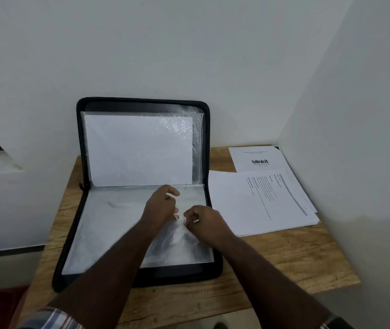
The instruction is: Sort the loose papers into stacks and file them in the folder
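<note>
White walls meet in a corner behind a small wooden table (284,262). On it I see a black zip folder (141,276) lying open. Its back half stands up and leans on the wall, and its front half lies flat toward me. The fold line runs left to right, so the long side of each half runs across the table. A white sheet (139,150) sits inside a clear pocket on the standing half.

I see both hands over the flat half, close together near its right side. The left hand (161,206) has curled fingers and seems to pinch the clear plastic sleeve (179,243). The right hand (207,222) pinches the same sleeve just beside it, and the plastic puckers up between them.

To the right of the folder lie the loose papers (236,205), in a messy stack with printed lines running sideways. Behind them is another page with the word "blinkit" (260,161) on it. The paper edge sits just beside the folder's right rim.

A striped sleeve (51,319) shows at the bottom left.
</note>
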